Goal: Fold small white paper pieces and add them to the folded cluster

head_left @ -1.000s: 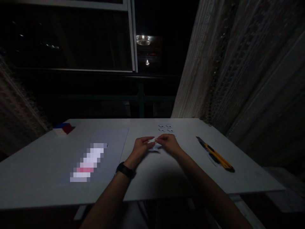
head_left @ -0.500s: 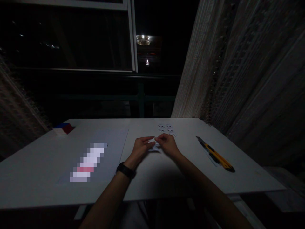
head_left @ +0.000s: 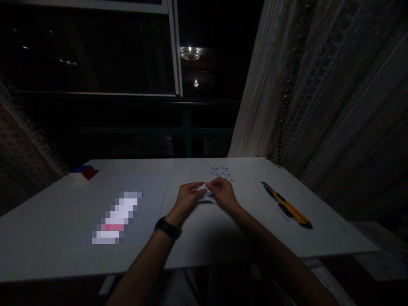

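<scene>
Both hands meet over the middle of the white table. My left hand, with a dark watch on its wrist, pinches a small white piece of paper from the left. On the other side, the fingertips of my right hand close on the same paper. Part of the paper is hidden behind the fingers, and the dim light blurs its details. Just beyond my hands lie several small paper pieces with dark marks, set out in rows.
A yellow-and-black utility knife lies to the right, its blade pointing away, with a pale strip beneath it. On the left are a large white sheet with a pixelated patch and a colored puzzle cube. Curtains hang behind the table.
My fingers have shifted slightly on the paper, and a bit more of its white surface shows between them. The whole view has moved a little; the table items stay put.
</scene>
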Motion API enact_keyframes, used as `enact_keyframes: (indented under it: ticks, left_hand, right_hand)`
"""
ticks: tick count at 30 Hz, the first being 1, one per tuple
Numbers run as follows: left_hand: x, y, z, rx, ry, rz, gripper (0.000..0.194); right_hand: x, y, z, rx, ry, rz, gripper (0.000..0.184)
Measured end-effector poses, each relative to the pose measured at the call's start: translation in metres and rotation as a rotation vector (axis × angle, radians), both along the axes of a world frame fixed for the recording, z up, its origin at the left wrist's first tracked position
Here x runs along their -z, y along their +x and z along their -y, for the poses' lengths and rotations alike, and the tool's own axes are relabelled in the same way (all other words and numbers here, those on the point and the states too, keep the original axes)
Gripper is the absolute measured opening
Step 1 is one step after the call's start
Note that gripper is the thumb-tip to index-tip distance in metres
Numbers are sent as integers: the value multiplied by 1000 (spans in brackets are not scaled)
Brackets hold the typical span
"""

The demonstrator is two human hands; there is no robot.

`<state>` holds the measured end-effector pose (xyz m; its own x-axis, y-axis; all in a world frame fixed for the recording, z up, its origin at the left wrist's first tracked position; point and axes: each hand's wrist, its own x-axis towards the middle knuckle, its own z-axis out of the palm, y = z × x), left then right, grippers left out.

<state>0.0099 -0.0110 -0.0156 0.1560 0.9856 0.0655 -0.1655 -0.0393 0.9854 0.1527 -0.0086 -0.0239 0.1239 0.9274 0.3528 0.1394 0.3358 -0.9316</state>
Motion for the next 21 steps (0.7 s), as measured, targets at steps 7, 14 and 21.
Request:
enact_keyframes:
  ticks: [7,14,21]
  left_hand:
    - [0,0,0,-10,-8,-35,56]
    - [-5,5,2,-71,30,-62,51]
    - [1,1,-4,-72,12,-72,49]
  right_hand:
    - [-2,0,0,26,-18,11,25]
    - [1,-1,-1,23,-18,15,24]
    - [-2,-3,0,-64,-63,-93,27]
